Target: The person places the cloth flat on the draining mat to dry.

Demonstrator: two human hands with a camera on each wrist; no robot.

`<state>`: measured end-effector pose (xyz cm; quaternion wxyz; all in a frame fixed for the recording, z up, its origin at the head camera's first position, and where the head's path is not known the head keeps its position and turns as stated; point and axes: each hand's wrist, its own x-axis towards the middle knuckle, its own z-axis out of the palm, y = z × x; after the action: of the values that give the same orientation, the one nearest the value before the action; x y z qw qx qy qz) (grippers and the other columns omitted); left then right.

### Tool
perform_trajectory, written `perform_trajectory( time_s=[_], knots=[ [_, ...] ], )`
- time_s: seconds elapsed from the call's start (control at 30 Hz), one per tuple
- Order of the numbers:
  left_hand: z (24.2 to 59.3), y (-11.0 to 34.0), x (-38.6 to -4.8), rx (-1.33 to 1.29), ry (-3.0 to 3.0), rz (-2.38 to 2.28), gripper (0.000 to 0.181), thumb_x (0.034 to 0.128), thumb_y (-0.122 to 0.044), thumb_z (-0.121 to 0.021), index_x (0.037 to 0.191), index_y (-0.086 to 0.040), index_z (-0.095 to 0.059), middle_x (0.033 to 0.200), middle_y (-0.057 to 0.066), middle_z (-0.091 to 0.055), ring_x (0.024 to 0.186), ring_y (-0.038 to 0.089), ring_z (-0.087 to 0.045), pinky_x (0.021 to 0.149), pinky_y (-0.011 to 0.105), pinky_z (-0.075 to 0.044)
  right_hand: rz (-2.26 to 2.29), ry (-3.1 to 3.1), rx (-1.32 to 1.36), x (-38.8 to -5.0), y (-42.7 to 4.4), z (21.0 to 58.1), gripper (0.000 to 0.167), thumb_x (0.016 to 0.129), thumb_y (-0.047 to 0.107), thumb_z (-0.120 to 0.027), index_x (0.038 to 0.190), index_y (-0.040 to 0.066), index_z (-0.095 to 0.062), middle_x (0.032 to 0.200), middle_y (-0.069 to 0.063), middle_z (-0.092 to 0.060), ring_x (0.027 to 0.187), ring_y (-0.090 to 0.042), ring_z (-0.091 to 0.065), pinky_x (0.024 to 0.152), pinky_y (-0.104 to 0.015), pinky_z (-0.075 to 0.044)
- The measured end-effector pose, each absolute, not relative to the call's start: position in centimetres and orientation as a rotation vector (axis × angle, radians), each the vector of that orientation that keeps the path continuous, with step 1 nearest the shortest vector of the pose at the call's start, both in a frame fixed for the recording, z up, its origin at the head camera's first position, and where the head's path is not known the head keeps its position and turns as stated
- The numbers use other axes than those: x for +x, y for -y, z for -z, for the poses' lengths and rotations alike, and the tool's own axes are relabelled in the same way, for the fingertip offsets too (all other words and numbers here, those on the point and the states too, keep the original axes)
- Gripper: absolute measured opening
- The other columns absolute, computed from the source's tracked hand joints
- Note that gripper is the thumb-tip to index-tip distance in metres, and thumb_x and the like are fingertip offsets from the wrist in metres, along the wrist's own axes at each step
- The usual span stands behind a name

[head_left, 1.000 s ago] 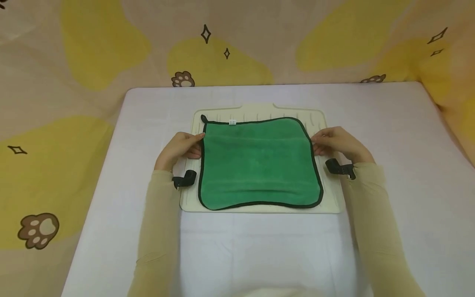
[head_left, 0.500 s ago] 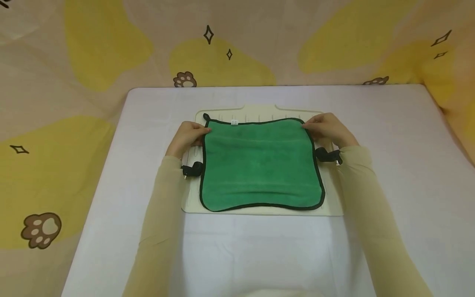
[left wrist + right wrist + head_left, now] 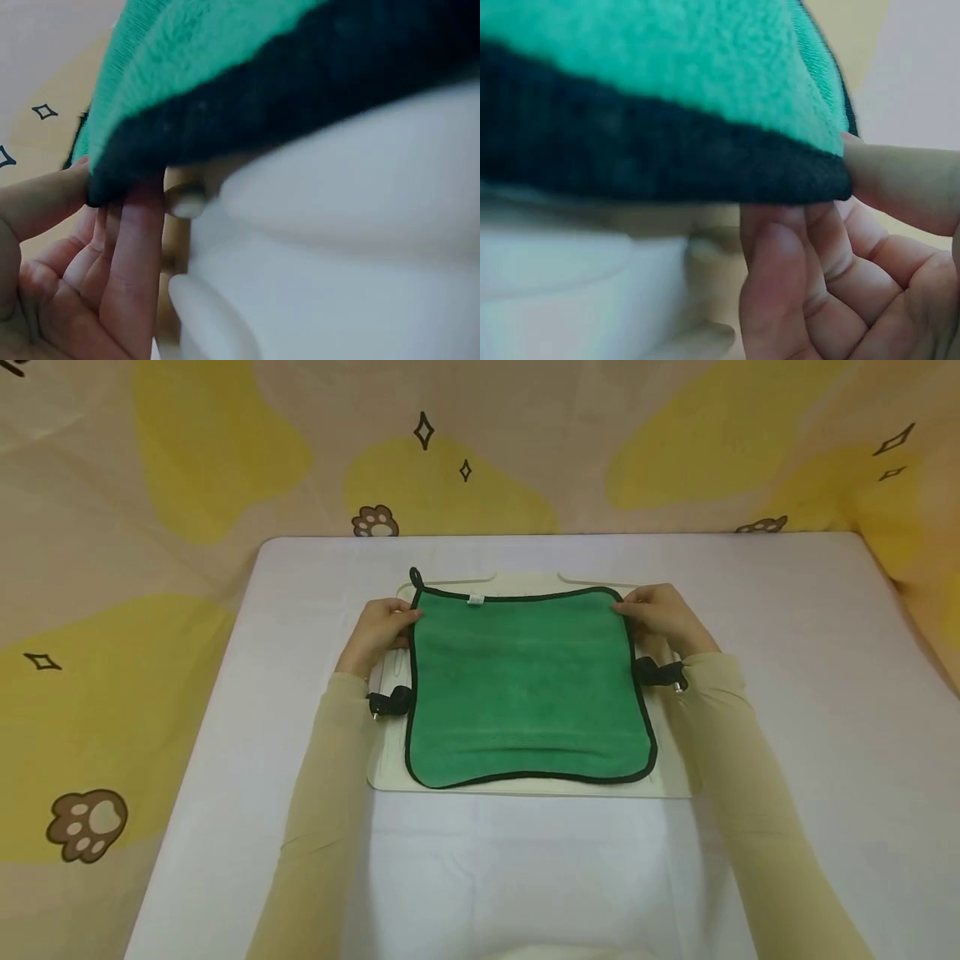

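A green towel (image 3: 525, 685) with a black border, a small white tag and a hanging loop at its far left corner is spread over a cream ridged board (image 3: 525, 583). My left hand (image 3: 378, 631) pinches the towel's left edge near that corner, thumb on top and fingers beneath. On the opposite side, my right hand (image 3: 663, 617) pinches the far right corner the same way. Both wrist views show the towel's edge (image 3: 202, 120) lifted off the board, with the bordered edge (image 3: 667, 157) between thumb and fingers. The near part of the towel lies on the board.
The board rests on a white-covered table (image 3: 810, 735). Behind and to the left hangs a patterned yellow and beige cloth (image 3: 480, 460). Black wrist straps with cameras (image 3: 390, 702) sit close to the towel's sides.
Both hands have slid away from me along the towel's sides to its far corners. The far edge has since risen a little, and the loop now stands higher.
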<state>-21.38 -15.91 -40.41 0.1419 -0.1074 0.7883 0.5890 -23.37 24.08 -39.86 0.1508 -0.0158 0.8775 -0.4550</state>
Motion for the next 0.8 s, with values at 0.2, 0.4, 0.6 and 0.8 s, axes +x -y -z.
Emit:
perform_trajectory(
  time_s=[0.2,0.4,0.6,0.8],
  knots=[
    [40.6,15.5,-21.8,-0.338,-2.296,-1.763,0.02,0.0952,-0.013,-0.057,0.107,0.004,-0.055,0.084,0.005,-0.059,0.061,0.007,-0.06,0.059,0.019,-0.052,1.363,-2.553,-0.013,-23.4,-23.8,40.0,0.029,0.092,0.021,-0.062,0.092,-0.008,-0.059,0.069,0.003,-0.054,0.062,-0.008,-0.051,0.054,-0.019,-0.044],
    [40.8,15.4,-22.0,-0.373,-2.308,-1.773,0.019,0.0949,-0.013,-0.057,0.105,0.003,-0.056,0.087,0.005,-0.058,0.06,0.007,-0.06,0.059,0.018,-0.051,1.402,-2.614,0.032,-23.5,-23.3,40.6,0.027,0.092,0.017,-0.061,0.094,-0.009,-0.059,0.067,0.005,-0.053,0.061,-0.005,-0.047,0.053,-0.018,-0.04],
    [40.6,15.3,-21.8,-0.383,-2.347,-1.728,0.025,0.0947,-0.015,-0.058,0.111,0.004,-0.057,0.094,0.007,-0.057,0.063,0.006,-0.059,0.061,0.018,-0.051,1.362,-2.624,0.06,-23.3,-23.4,40.7,0.031,0.093,0.022,-0.06,0.098,-0.009,-0.058,0.074,-0.002,-0.057,0.067,-0.01,-0.051,0.059,-0.021,-0.042],
    [40.3,15.7,-20.2,-0.34,-2.365,-1.597,0.032,0.094,-0.019,-0.06,0.114,0.005,-0.056,0.102,0.011,-0.057,0.072,0.01,-0.061,0.068,0.022,-0.053,1.142,-2.625,-0.073,-21.4,-24.5,40.3,0.038,0.092,0.031,-0.061,0.096,-0.007,-0.062,0.082,-0.012,-0.063,0.073,-0.018,-0.055,0.064,-0.026,-0.043]
  ],
)
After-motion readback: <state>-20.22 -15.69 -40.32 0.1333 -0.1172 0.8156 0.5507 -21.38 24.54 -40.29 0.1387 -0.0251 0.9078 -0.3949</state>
